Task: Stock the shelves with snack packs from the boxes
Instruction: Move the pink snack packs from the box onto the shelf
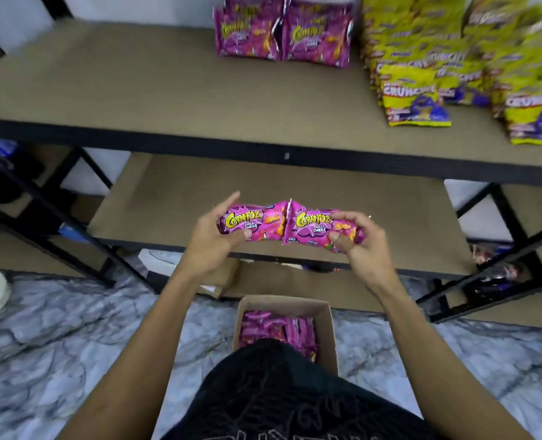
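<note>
Open box (328,331) of pink packs, hands gripping joined packs (290,225) (apparently two), long axis left-right

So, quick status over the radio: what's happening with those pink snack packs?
Left hand and right hand each grip one end of two joined pink packs. Held above the open box. Upper shelf has free space; nothing blocking.

Arms: both bare to above elbow, no sleeves in view.
Hands: left hand (212,236) & right hand (363,246) bare, no gloves, rings or watch seen.
Garment (282,395): black fabric w/ faint pale line print; lettering at bottom edge, cut off.
</note>
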Tool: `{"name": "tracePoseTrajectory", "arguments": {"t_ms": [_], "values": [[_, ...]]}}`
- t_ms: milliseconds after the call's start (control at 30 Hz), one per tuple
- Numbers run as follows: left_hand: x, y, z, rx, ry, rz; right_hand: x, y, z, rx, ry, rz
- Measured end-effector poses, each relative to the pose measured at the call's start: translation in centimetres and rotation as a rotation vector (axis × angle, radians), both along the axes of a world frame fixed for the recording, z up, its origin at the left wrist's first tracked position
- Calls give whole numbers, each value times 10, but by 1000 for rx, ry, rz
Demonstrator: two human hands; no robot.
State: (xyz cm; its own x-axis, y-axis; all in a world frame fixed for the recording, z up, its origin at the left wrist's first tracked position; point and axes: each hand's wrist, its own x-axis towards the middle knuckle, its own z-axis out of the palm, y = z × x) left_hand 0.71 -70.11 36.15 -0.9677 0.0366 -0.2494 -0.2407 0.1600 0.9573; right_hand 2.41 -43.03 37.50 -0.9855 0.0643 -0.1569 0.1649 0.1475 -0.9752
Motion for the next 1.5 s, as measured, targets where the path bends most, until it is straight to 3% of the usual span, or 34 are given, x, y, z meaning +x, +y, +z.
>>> {"name": "tracePoseTrajectory", "arguments": {"t_ms": [200,433,667,833,1267,1500], "values": [[-35,-9,99,-73,283,-12,-28,-6,76,-25,254,-1],[-104,-7,158,-153,420,-38,-98,-9,126,18,451,16],[-178,-5,136,-260,496,-4,-184,-12,117,315,365,28],[-212,1,127,-392,621,82,-205,-14,126,335,409,-20],[-290,10,127,-479,660,77,-272,-13,120,755,477,-206],[-337,-9,127,-654,629,173,-304,-30,129,1050,509,-264]]}}
